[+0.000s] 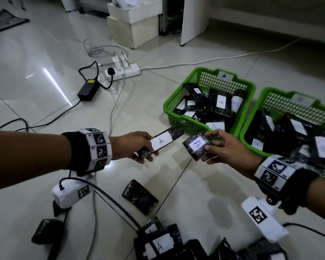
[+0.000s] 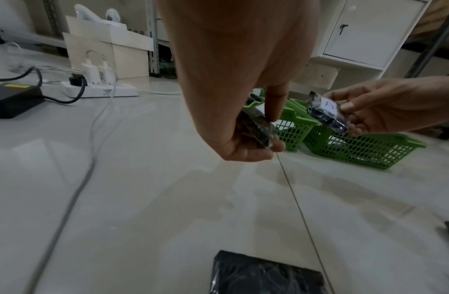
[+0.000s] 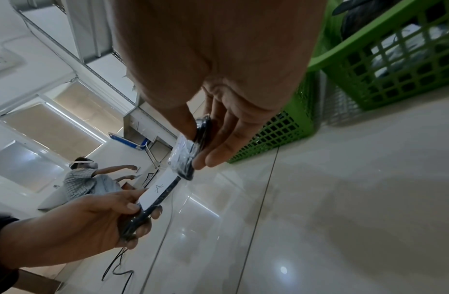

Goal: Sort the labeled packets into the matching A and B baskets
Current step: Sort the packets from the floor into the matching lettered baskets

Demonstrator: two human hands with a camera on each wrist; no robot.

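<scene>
I am seeing a black strap and a white band of square black-and-white markers circling each wrist (image 1: 99,148), with a white marker-tagged camera box (image 1: 264,218) hanging beneath, trailing a black cable.

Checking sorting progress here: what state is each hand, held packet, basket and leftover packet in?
left hand: grips a long packet.
long packet: held off the floor, label A up.
right hand: pinches a small packet.
small packet: held, label A up.
A basket: holds many packets.
B basket: holds many packets.
floor packet: lying unsorted, no label showing.
</scene>
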